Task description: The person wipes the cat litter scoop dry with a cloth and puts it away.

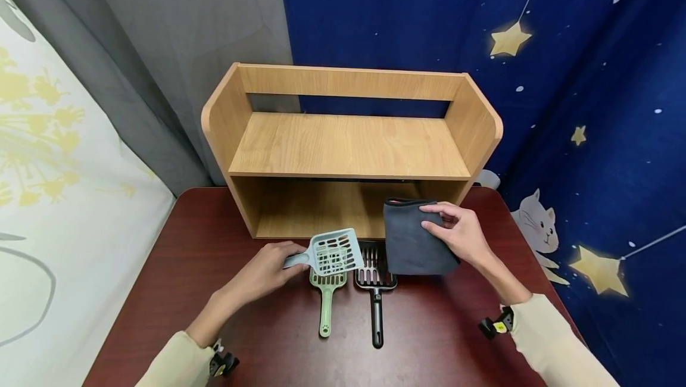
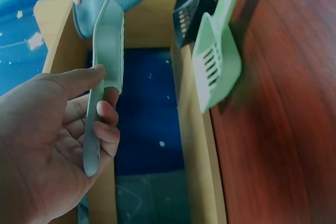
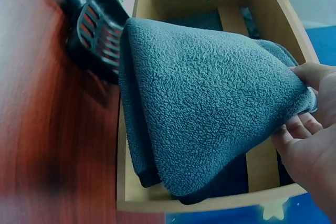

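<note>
My left hand point(image 1: 270, 268) pinches the handle of a light blue slotted litter scoop point(image 1: 337, 251), thumb on one side and fingers on the other. The scoop is held up over the table, its slotted head pointing right. Below it lies a green litter scoop point(image 1: 326, 309), its head partly hidden by the blue one. A black litter scoop point(image 1: 377, 315) lies just to the right, handle toward me. My right hand point(image 1: 461, 232) grips a folded dark grey cloth point(image 3: 210, 93) by one edge. The cloth hangs before the shelf and overlaps the black scoop's head in the head view.
A two-tier wooden shelf point(image 1: 348, 146) stands at the back of the dark red table point(image 1: 257, 339). Its lower compartment point(image 1: 300, 205) faces me. Behind it hang a grey curtain point(image 1: 193, 18) and a blue curtain point(image 1: 407, 12) with stars; white patterned fabric point(image 1: 64, 196) hangs at the left.
</note>
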A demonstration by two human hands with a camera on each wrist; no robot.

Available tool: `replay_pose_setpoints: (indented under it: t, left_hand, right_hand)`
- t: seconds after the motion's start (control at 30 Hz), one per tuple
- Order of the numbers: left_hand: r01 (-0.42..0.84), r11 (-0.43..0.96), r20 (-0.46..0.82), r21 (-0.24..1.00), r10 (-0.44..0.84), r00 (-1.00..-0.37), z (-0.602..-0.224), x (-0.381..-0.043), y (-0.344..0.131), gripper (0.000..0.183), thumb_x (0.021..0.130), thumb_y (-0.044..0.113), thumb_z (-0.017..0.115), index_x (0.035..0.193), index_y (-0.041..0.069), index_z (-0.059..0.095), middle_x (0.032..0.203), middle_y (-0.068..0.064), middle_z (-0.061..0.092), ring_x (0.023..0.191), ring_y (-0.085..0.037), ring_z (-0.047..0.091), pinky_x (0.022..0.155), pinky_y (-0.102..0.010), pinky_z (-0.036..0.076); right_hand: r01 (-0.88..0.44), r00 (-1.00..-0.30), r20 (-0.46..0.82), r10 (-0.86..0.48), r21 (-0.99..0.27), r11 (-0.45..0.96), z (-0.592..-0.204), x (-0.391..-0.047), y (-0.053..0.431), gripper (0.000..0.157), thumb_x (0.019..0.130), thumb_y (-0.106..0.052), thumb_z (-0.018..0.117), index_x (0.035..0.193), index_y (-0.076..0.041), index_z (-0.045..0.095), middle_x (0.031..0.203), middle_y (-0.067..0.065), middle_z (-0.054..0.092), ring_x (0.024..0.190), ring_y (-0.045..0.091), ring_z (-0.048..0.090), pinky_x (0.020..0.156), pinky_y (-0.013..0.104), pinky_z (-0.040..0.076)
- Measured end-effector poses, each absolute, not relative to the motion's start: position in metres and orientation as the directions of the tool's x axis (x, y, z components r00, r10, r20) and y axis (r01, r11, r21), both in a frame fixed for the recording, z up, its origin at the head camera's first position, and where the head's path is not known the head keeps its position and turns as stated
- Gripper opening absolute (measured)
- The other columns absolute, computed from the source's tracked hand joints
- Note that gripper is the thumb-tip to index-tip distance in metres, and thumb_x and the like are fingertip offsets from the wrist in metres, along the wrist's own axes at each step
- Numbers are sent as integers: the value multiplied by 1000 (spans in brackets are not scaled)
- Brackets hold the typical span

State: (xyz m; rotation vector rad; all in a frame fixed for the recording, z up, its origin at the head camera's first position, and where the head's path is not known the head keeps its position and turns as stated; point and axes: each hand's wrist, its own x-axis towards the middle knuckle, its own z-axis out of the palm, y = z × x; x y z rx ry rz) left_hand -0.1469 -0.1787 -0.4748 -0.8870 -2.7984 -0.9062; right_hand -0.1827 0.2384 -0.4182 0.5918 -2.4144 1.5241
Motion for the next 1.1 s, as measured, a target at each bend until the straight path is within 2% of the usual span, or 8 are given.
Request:
replay_pose_setpoints:
  t: [0.13, 0.27, 0.5, 0.63, 0.77, 1.1]
  left_hand:
    - [581, 626, 233, 520, 550, -802, -468, -151, -168, 24, 96, 17, 80, 117, 6, 77, 106, 1, 77, 88, -6, 65, 78, -30, 55]
    - [594, 591, 220, 546, 583, -782, -463, -154, -161, 25, 97, 17, 79, 119, 5, 76, 107, 1, 76, 87, -5, 64, 78, -29, 55]
    - [633, 532, 233, 562, 632, -739, -456, -157, -145, 28, 98, 16, 77, 123, 2, 75, 108, -2, 77, 89, -6, 66, 79, -29, 57]
    - [663, 505, 238, 552, 667, -706, -455, -161, -139, 30, 99, 17, 76, 125, 3, 76, 111, -2, 77, 96, -8, 69, 85, -33, 59]
    - [669, 483, 224, 565, 691, -687, -454, -162, -133, 31, 100, 19, 75, 127, 4, 75, 113, -2, 77, 98, -8, 70, 87, -33, 59]
    - [692, 451, 236, 563, 715, -658, -453, -163, -124, 28, 101, 20, 74, 125, 6, 75, 113, -1, 76, 97, -6, 68, 87, -30, 58]
  right_hand:
    - [-477, -878, 416, -239, -806, 351, -414, -186, 227, 27, 86, 12, 80, 112, 7, 78, 106, 22, 74, 81, 7, 63, 71, 13, 53]
    - [-509, -858, 445, -255, -799, 321, -416, -194, 216, 25, 86, 12, 80, 110, 7, 77, 104, 22, 73, 77, 8, 59, 64, 15, 48]
    - [-533, -833, 455, -316, -812, 236, -445, -223, 205, 25, 88, 8, 80, 111, -1, 80, 108, 17, 75, 82, 8, 62, 65, 17, 49]
    - [-528, -811, 427, -399, -828, 187, -447, -225, 192, 25, 89, 7, 80, 112, -2, 79, 110, 17, 76, 83, 10, 64, 69, 18, 49]
    - [-513, -790, 396, -467, -845, 152, -447, -225, 182, 24, 90, 8, 78, 112, 0, 78, 109, 18, 75, 80, 12, 63, 70, 20, 50]
    - [-463, -773, 318, -548, -875, 144, -442, -223, 171, 21, 91, 6, 78, 111, 0, 78, 105, 17, 75, 70, 12, 63, 64, 20, 50]
